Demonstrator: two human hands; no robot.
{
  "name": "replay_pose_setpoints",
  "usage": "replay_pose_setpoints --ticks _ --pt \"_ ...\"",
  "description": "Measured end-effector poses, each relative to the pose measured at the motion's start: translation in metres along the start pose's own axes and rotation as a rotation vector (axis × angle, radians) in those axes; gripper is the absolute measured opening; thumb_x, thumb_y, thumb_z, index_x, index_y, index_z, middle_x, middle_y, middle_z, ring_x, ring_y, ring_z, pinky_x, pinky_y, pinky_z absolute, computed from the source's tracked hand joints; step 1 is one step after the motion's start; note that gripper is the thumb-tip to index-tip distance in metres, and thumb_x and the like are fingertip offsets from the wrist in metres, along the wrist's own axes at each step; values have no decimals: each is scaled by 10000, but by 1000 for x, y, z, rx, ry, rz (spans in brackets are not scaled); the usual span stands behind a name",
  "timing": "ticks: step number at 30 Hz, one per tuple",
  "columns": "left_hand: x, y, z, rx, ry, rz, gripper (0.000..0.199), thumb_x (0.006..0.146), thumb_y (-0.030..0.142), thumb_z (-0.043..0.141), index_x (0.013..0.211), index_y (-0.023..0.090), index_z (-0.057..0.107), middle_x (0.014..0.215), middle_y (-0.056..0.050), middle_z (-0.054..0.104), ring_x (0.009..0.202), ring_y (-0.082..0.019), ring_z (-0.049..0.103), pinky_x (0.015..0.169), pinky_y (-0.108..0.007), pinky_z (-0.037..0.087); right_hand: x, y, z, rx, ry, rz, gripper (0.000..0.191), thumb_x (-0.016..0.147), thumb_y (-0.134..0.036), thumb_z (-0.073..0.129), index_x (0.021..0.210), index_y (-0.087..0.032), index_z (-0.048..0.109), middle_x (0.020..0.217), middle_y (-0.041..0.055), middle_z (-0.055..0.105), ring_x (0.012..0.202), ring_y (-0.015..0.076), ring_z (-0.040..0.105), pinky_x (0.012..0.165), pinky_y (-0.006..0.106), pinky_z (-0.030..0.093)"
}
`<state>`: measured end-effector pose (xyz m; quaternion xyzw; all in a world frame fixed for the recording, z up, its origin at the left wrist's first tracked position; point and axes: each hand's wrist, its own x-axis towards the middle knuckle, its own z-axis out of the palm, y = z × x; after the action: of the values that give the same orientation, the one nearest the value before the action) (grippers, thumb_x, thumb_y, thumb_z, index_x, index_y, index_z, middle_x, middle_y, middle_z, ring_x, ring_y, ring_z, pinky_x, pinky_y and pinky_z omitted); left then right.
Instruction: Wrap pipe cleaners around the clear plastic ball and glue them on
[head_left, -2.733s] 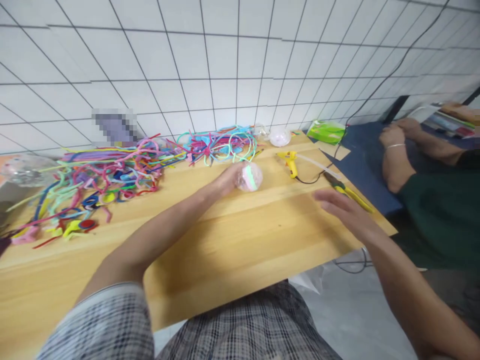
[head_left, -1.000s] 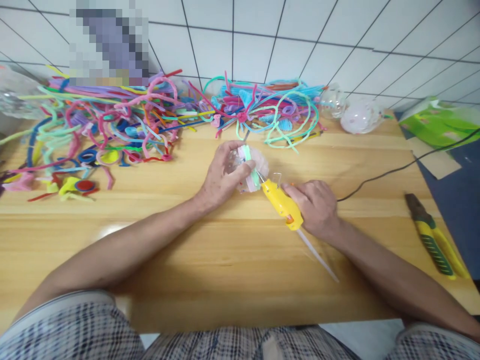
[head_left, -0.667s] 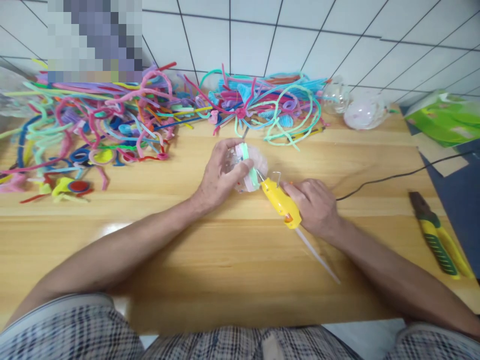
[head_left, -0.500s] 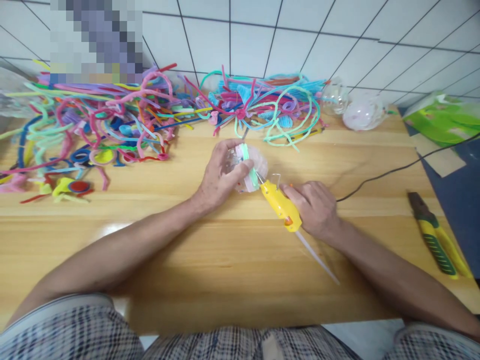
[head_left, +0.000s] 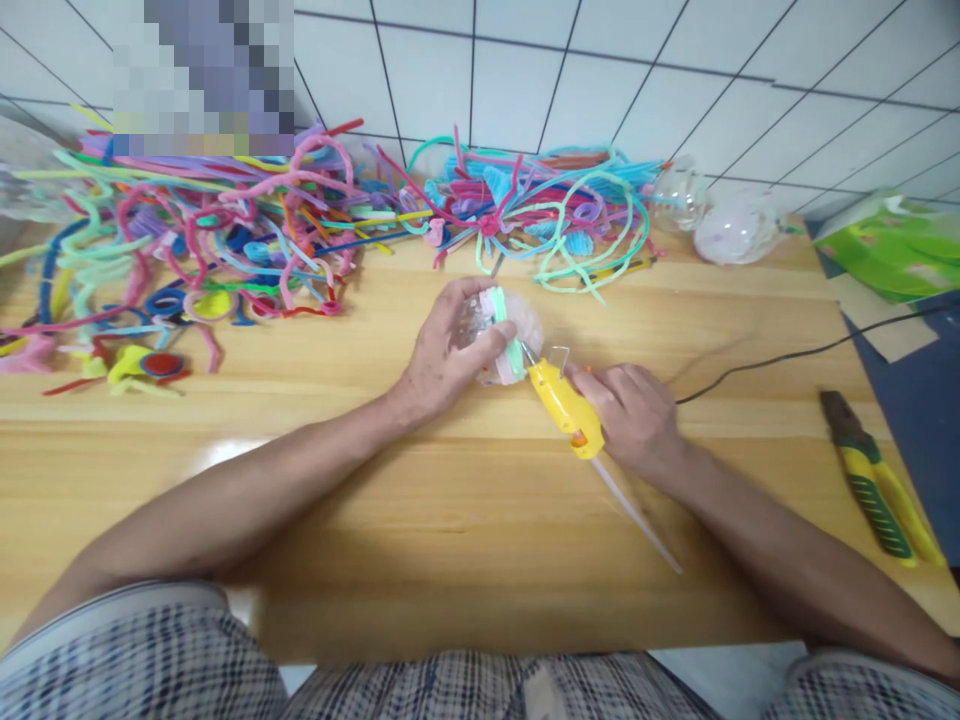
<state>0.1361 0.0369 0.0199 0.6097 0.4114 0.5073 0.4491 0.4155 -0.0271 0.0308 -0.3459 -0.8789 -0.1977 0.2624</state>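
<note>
Near the middle of the wooden table, my left hand (head_left: 450,345) is closed around a clear plastic ball (head_left: 527,325). A band of mint-green and pale lilac pipe cleaner (head_left: 513,350) circles the ball, and my left thumb presses on it. My right hand (head_left: 634,415) grips a yellow hot glue gun (head_left: 559,395) with its fingers wrapped round the handle. The metal nozzle points up and left, close beside the green band; whether it touches I cannot tell. A long translucent glue stick (head_left: 637,515) sticks out of the gun's back end.
Tangled colourful pipe cleaners (head_left: 247,240) cover the back left, with another heap (head_left: 517,205) at the back centre. Two clear balls (head_left: 731,230) stand back right, near a green package (head_left: 892,245). Yellow-green pliers (head_left: 870,480) lie at the right edge. A black cord (head_left: 780,357) trails rightward.
The whole view has shifted slightly. Both hands keep their holds on the ball and the glue gun, and the nozzle stays by the green band.
</note>
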Motion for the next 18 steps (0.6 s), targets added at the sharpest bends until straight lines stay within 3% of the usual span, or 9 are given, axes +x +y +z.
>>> replay_pose_setpoints --ticks 4,18 --pt "0 2 0 -2 -7 12 508 968 541 807 1362 274 630 1287 -71 730 1174 -272 728 1090 -449 613 -1 -1 1 22 48 11 407 1098 -121 618 1491 -229 626 861 27 729 787 223 608 753 368 456" --pt "1 -2 1 14 -7 21 534 969 595 798 1374 287 633 1311 -80 710 1195 -288 707 1113 -481 607 5 0 1 6 -47 -59 335 1085 -24 553 1375 -157 655 791 12 667 753 214 564 735 371 418"
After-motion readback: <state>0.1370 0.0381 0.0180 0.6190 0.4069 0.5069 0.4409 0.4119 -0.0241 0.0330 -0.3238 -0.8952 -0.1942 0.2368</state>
